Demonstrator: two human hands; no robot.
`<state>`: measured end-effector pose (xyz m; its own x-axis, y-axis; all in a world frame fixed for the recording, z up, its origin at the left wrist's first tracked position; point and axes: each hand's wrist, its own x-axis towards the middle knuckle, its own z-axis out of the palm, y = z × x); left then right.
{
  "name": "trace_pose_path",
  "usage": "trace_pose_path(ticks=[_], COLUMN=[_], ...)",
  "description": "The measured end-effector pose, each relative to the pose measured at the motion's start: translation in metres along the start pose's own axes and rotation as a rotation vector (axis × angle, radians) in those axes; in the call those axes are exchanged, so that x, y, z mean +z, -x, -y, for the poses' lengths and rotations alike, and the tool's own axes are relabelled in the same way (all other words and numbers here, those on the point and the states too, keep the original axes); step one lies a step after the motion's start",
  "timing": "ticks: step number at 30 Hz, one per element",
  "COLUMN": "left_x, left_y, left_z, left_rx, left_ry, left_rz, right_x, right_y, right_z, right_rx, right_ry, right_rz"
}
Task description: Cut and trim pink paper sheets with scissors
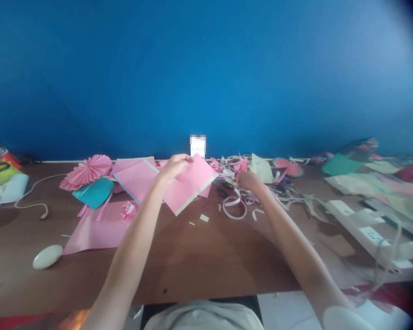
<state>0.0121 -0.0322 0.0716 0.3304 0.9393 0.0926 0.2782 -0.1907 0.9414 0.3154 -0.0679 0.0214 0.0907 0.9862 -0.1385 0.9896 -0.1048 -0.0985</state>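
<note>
A pink square sheet of paper [192,182] with pale edges is held by my left hand [175,167], its fingers closed over the upper left part. Another pink sheet [137,179] lies just to the left, partly behind my forearm. My right hand [248,181] reaches into the pile of paper strips and pink pieces at the back, right of centre. Its fingers look bent together, but whatever they grip is too small to make out. Beside it are a roll of white tape [234,210] and dark scissors [224,189], partly covered by strips.
A pink paper fan [89,171], a teal piece [94,192] and a white oval mouse [47,257] are on the left. A phone [198,145] stands against the blue wall. Right: a power strip [368,233], cables and coloured papers. Small scraps [204,218] lie mid-table.
</note>
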Motion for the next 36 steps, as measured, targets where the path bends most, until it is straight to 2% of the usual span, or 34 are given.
trace_pose_path(ticks=[5, 13, 19, 23, 25, 27, 29, 30, 32, 36], left_x=[0.005, 0.006, 0.008, 0.008, 0.007, 0.008, 0.009, 0.010, 0.013, 0.022], left_y=[0.009, 0.011, 0.009, 0.004, 0.001, -0.001, -0.002, -0.001, 0.000, 0.003], left_z=[-0.010, -0.013, -0.009, 0.000, 0.005, 0.008, 0.008, 0.007, 0.004, -0.004], left_rx=[-0.054, -0.018, 0.130, 0.177, 0.162, 0.124, 0.101, 0.098, 0.105, 0.176], left_ry=[-0.018, 0.008, -0.007, -0.061, -0.106, -0.135, -0.123, -0.112, -0.110, -0.183], left_rz=[0.040, 0.113, 0.216, 0.297, 0.309, 0.307, 0.313, 0.322, 0.340, 0.344], right_x=[0.003, 0.006, 0.003, -0.015, -0.030, -0.045, -0.058, -0.064, -0.072, -0.080], right_y=[-0.001, -0.004, -0.002, 0.007, 0.016, 0.026, 0.037, 0.042, 0.052, 0.065], right_z=[0.001, -0.003, 0.001, 0.000, -0.001, -0.002, 0.000, 0.001, 0.006, 0.018], right_rx=[0.050, 0.107, 0.097, 0.065, -0.015, -0.101, -0.138, -0.171, -0.246, -0.377], right_ry=[0.074, 0.126, 0.115, 0.066, 0.023, -0.026, -0.072, -0.178, -0.373, -0.614], right_rz=[0.039, 0.064, 0.065, 0.085, 0.097, 0.064, -0.027, -0.102, -0.166, -0.175])
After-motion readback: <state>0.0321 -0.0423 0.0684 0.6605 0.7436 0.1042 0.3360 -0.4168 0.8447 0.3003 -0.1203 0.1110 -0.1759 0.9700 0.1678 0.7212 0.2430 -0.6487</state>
